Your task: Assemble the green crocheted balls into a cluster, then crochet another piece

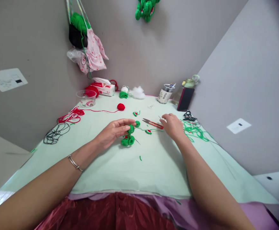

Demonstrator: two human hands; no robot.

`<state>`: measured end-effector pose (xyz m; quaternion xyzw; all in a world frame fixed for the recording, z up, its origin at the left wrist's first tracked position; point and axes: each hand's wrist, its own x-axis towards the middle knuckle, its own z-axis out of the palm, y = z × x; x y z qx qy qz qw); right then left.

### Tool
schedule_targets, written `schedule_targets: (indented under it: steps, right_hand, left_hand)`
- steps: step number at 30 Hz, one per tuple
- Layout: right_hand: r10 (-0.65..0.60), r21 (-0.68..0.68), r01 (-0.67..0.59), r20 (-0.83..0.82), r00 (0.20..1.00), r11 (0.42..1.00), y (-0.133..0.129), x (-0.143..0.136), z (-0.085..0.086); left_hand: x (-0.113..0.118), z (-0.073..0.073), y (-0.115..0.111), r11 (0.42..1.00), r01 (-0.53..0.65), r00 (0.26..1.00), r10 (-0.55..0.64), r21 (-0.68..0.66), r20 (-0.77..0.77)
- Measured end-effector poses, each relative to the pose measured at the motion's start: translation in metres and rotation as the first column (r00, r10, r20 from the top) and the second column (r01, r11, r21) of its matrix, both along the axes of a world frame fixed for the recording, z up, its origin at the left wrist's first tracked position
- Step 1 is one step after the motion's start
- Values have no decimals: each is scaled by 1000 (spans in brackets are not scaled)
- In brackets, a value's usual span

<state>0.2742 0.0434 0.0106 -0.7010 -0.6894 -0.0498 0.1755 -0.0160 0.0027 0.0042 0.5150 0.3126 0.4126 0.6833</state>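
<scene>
One dark-red garment [101,214], left hand [109,132] pinching one green crocheted figure [130,137], right hand [173,125] unclear.

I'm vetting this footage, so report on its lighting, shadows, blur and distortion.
Head view: soft lighting, no strong motion blur on the left hand or right hand; head view: shadows on the tablecloth beside the right forearm; head view: top right corner darkens to black; head view: shapes toward the edges look stretched, likely wide-angle distortion.

Crocheted piece [130,140], green with red
We list one rounded lobe above two others, held by the left hand [114,130].
</scene>
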Motion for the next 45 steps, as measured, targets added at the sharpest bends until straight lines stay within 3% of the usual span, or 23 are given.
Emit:
schedule_targets:
  steps: [3,11,15,19,21,24,26,29,34,45]
  right_hand:
    - [2,-10,-1,1,1000,1000,6,10,-3]
    - [208,-120,-213,-51,977,970,9,-9,-19]
    - [196,-116,-209,-110,974,971,13,-7,-23]
    - [134,-60,-153,-242,961,986,12,-8,-14]
    - [178,-86,-233,-413,893,969,7,-13,-5]
    - [250,-80,-495,-788,563,865,-7,-23,9]
    - [266,-82,-599,-842,469,797,-17,-32,16]
    - [344,-132,-673,-779,525,727,-29,-42,20]
    - [450,-151,-706,-675,585,692,-39,-54,23]
    - [477,-134,-672,-606,637,728,-41,-59,17]
  left_hand:
    - [-1,1,1,999,-43,999,43,-4,28]
    - [-1,4,-1,995,-98,995,97,35,19]
    - [2,2,-2,989,-78,996,81,127,-24]
    - [4,0,-2,980,-82,994,93,182,-52]
    - [5,0,-3,977,-93,992,107,193,-62]
    - [6,-1,-2,969,-120,989,136,215,-65]
    - [7,-2,-2,964,-148,984,167,222,-67]
    - [8,-4,-2,961,-172,977,195,215,-88]
    - [10,-4,-5,966,-148,978,175,213,-110]
    - [12,-5,-6,975,-94,983,123,203,-136]
